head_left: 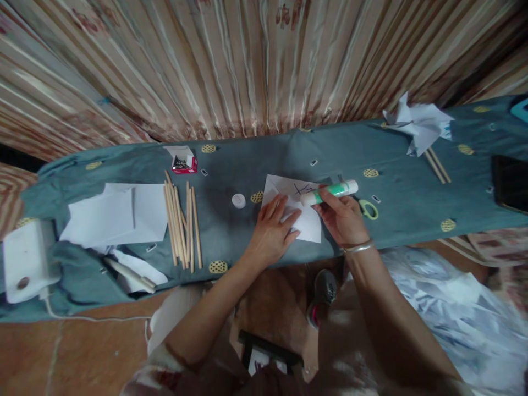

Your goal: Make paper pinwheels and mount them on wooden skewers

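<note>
Glue stick [338,190] — in right hand [343,217], over paper [311,224] (marked).

Backdrop: a curtain [231,66] in beige and brown hangs in close vertical folds across the full width, with reddish motifs in its upper part. Furniture: a long, narrow surface [231,242] stands along the curtain, draped in creased blue-green cloth [280,157] bearing yellow patches. Floor [94,357]: orange-brown tile, pale joint visible at lower left. Lighting: dim overall, darker toward the upper right corner.
</note>
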The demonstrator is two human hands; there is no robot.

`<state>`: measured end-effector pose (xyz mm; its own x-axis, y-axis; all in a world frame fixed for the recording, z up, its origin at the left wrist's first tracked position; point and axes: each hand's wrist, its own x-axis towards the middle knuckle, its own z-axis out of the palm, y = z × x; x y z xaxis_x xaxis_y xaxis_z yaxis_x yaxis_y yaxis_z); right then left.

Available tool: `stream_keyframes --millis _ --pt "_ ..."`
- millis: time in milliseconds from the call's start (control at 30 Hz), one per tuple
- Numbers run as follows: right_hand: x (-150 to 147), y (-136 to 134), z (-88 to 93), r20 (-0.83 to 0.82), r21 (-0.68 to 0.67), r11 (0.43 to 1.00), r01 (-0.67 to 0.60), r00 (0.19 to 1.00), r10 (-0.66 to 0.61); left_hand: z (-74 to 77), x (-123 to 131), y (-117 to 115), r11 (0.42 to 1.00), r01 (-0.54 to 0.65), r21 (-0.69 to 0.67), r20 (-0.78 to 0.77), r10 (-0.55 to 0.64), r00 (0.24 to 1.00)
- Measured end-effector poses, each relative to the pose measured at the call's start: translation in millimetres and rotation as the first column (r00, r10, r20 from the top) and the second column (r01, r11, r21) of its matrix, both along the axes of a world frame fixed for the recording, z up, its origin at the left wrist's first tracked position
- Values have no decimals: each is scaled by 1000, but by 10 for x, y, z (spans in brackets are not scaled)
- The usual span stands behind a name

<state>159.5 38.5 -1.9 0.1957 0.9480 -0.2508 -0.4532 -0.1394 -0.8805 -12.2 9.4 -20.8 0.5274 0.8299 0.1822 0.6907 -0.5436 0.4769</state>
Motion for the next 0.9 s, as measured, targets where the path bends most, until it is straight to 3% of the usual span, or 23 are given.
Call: stream_keyframes --millis 200,633,733,900 --pt "-10 78 -17 117 55 992 -115 987 108 -42 22 -9 1000 -17 8 -14 17 1000" --pt "-94 100 -82 469 127 985 -119 882 46 -41 22 -22 1000 -15 -13 1 15 1000" --pt "-80 84 -54 629 117 983 -141 777 36 -19 16 -24 1000 -16 -18 -8 15 1000" --pt "-79 46 -2 899 75 988 -133 438 -10 24 -5 -29 999 -32 -14 -55 31 998"
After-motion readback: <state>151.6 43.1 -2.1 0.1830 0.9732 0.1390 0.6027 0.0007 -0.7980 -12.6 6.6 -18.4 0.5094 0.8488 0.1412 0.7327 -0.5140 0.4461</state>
